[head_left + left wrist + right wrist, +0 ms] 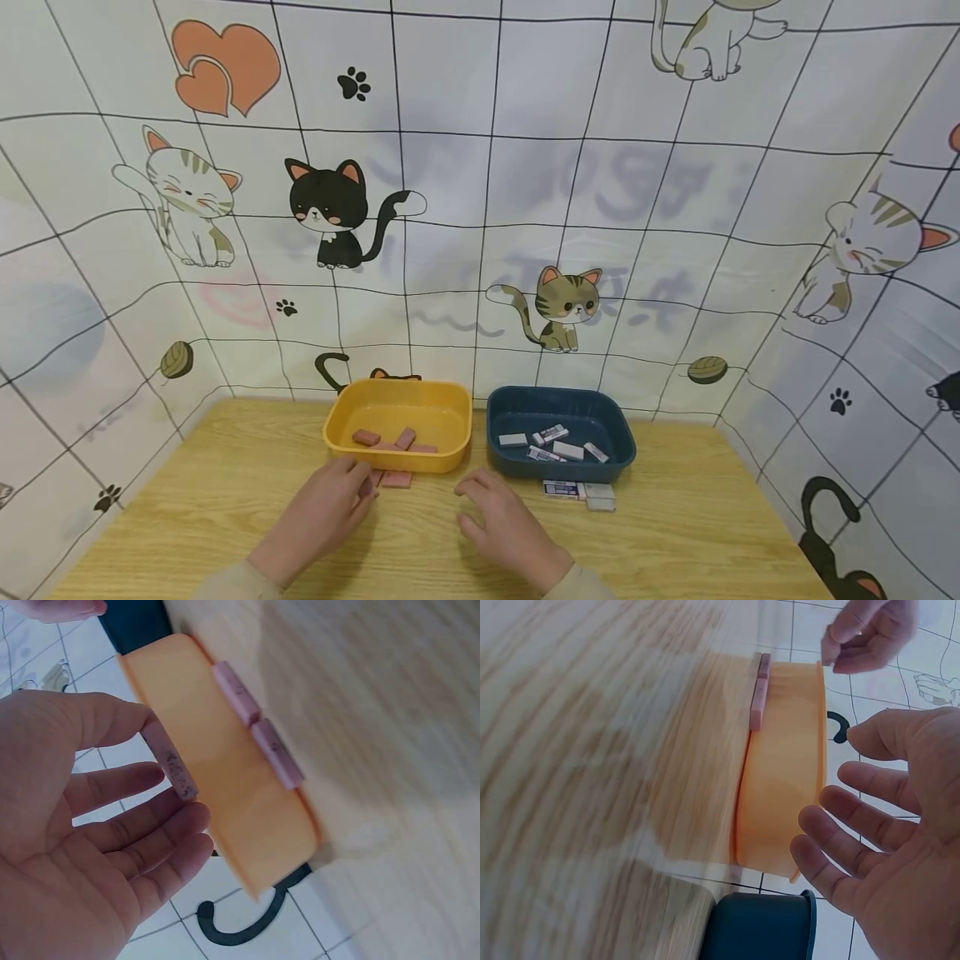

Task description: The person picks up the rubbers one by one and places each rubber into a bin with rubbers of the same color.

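Note:
My left hand [326, 512] is just in front of the yellow bin [442, 460]. Between thumb and fingers it pinches a small pink eraser [171, 759], clearest in the left wrist view. Against the bin's front wall, on the table, lie two more pink erasers, one [277, 752] end to end with the other [236, 694]. Several pink erasers [366, 437] are inside the yellow bin. My right hand [506, 525] hovers over the table near that bin's right front corner, fingers spread and loosely bent, holding nothing in the right wrist view [900, 817].
Right of the yellow bin stands a dark blue bin [517, 468] with several white erasers [568, 451] in it. In front of it, sleeved and plain white erasers [562, 489] lie on the wooden table [675, 533]. A cat-patterned sheet [442, 183] rises behind and at the sides.

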`<state>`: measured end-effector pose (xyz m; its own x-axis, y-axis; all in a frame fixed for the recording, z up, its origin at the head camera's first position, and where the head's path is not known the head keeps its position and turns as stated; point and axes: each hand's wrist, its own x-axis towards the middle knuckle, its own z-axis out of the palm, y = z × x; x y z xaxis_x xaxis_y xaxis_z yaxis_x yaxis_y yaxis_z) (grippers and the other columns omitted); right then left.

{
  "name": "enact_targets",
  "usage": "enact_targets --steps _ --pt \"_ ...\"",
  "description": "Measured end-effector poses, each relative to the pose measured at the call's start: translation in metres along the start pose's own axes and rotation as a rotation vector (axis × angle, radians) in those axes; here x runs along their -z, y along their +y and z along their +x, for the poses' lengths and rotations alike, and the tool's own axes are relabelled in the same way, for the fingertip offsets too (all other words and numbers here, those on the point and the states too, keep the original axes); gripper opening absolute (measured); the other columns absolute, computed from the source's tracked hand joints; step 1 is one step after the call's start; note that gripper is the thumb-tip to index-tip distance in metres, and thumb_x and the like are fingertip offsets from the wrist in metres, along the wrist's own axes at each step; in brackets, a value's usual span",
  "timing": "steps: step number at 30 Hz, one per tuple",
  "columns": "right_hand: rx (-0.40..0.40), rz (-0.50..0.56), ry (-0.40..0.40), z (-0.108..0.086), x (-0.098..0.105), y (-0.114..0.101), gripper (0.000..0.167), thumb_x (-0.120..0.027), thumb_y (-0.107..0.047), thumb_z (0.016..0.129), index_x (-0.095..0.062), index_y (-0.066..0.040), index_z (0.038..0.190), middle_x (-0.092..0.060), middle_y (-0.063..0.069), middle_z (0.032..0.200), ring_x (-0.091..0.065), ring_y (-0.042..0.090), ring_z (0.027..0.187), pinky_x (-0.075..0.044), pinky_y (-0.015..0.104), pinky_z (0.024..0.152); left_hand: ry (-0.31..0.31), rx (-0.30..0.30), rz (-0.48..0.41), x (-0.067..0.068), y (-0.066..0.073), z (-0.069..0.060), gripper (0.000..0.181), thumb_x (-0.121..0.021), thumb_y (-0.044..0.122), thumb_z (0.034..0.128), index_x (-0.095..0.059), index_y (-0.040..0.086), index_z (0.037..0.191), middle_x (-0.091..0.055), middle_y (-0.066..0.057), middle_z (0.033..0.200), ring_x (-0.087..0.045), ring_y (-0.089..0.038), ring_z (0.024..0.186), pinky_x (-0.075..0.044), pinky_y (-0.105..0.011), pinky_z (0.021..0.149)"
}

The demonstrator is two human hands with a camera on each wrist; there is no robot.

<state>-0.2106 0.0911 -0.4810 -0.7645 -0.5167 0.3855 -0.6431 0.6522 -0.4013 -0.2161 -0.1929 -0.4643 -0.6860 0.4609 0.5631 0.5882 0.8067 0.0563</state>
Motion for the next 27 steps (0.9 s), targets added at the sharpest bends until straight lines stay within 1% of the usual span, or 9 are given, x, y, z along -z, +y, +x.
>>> enact_targets --steps 2,3,5,7,9,12,20,23,27 --pt "-0.008 -0.001 0.003 -0.001 0.001 0.000 0.024 -0.070 -0.008 0.092 -0.070 -0.005 0.115 -0.064 0.001 0.116 -0.061 0.016 0.109 -0.054 0.037 0.097 0.026 -0.032 -0.014 0.002 0.004 0.006 0.078 -0.077 0.002 0.0856 -0.049 0.024 0.155 -0.069 -0.006 0.126 -0.064 -0.023 0.107 -0.057 -0.040 0.083" --pt "-0.010 -0.001 0.007 -0.001 0.001 0.001 0.024 -0.070 -0.008 0.091 -0.070 -0.005 0.115 -0.064 0.002 0.116 -0.061 0.017 0.110 -0.054 0.038 0.098 0.031 -0.032 -0.014 0.002 0.005 0.009 0.068 -0.077 0.003 0.0856 -0.057 0.022 0.148 -0.070 -0.003 0.118 -0.064 -0.022 0.104 -0.057 -0.039 0.082" --pt "-0.007 -0.003 0.019 -0.002 0.001 0.002 0.024 -0.071 -0.007 0.091 -0.070 -0.005 0.114 -0.065 0.002 0.115 -0.061 0.018 0.110 -0.054 0.039 0.098 0.025 -0.024 -0.028 0.003 0.009 0.014 0.043 -0.079 0.007 0.0865 -0.069 0.016 0.127 -0.067 0.002 0.104 -0.060 -0.017 0.093 -0.055 -0.037 0.077" --pt "-0.003 -0.006 0.027 -0.002 0.001 0.003 0.024 -0.070 -0.007 0.091 -0.071 -0.005 0.114 -0.065 0.001 0.115 -0.062 0.018 0.109 -0.054 0.039 0.097 0.010 0.005 -0.035 0.003 0.013 0.020 0.018 -0.081 0.012 0.0878 -0.068 0.014 0.100 -0.058 0.005 0.090 -0.056 -0.015 0.086 -0.053 -0.034 0.073" --pt "-0.005 -0.005 0.025 -0.002 0.002 0.003 0.024 -0.070 -0.008 0.091 -0.071 -0.006 0.115 -0.065 0.001 0.115 -0.062 0.017 0.109 -0.054 0.038 0.097 -0.010 0.028 -0.036 0.002 0.016 0.027 0.019 -0.080 0.018 0.0904 -0.061 0.016 0.088 -0.048 0.006 0.083 -0.049 -0.013 0.079 -0.050 -0.032 0.070" --pt "-0.015 0.006 0.021 -0.001 0.004 0.004 0.023 -0.069 -0.010 0.093 -0.071 -0.007 0.116 -0.065 0.000 0.116 -0.061 0.016 0.107 -0.054 0.037 0.097 -0.031 0.060 -0.049 -0.001 0.018 0.039 0.019 -0.077 0.017 0.0937 -0.061 0.013 0.082 -0.047 0.004 0.078 -0.045 -0.013 0.074 -0.047 -0.033 0.070" --pt "-0.040 0.008 0.014 0.002 0.011 0.004 0.023 -0.069 -0.010 0.093 -0.071 -0.010 0.116 -0.064 -0.001 0.116 -0.059 0.015 0.106 -0.054 0.036 0.096 -0.086 0.167 -0.143 -0.016 0.018 0.065 0.012 -0.070 0.015 0.0970 -0.065 0.007 0.090 -0.053 0.001 0.081 -0.047 -0.014 0.075 -0.043 -0.034 0.067" --pt "-0.038 0.007 0.016 0.000 0.012 0.005 0.023 -0.070 -0.010 0.093 -0.071 -0.009 0.116 -0.064 0.000 0.116 -0.059 0.016 0.106 -0.055 0.036 0.095 -0.146 0.237 -0.172 -0.021 0.021 0.073 0.015 -0.069 0.019 0.0977 -0.062 0.010 0.088 -0.052 0.001 0.083 -0.047 -0.015 0.076 -0.041 -0.045 0.067" --pt "-0.058 0.018 0.004 0.000 0.015 0.004 0.022 -0.069 -0.010 0.094 -0.071 -0.008 0.116 -0.063 0.000 0.117 -0.059 0.015 0.107 -0.055 0.036 0.095 -0.237 0.338 -0.168 -0.031 0.025 0.085 0.017 -0.063 0.023 0.0990 -0.057 0.015 0.084 -0.050 0.001 0.085 -0.047 -0.017 0.077 -0.036 -0.068 0.067"
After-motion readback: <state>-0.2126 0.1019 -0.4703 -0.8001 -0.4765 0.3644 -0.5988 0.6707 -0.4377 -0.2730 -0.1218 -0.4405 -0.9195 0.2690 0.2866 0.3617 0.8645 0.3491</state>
